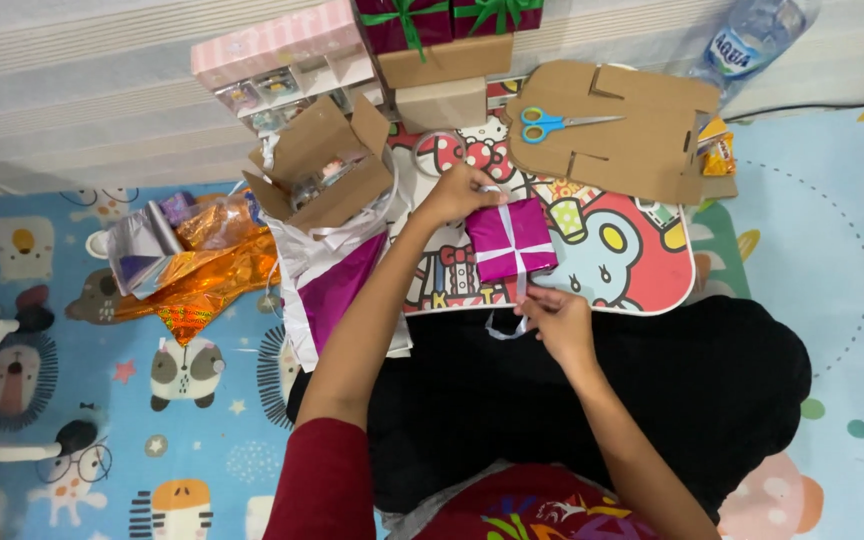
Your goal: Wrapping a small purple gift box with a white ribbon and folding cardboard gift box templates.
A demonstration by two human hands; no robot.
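One small magenta gift box (510, 238) crossed by white ribbon (505, 253) lies on the cartoon lap table (642, 260). Beyond it, the left hand (457, 192) pinches ribbon; nearer, the right hand (560, 318) grips the ribbon's tail. Scissors (552, 123) rest farther back on cardboard (622, 135).

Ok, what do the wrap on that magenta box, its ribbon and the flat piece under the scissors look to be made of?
The magenta box seems wrapped in glossy paper or foil: it shows a sheen. The ribbon crossing it looks like thin, pale satin or plastic, lying flat; which one I cannot tell. The flat piece under the scissors looks like plain brown cardboard, matte, with cut slots.
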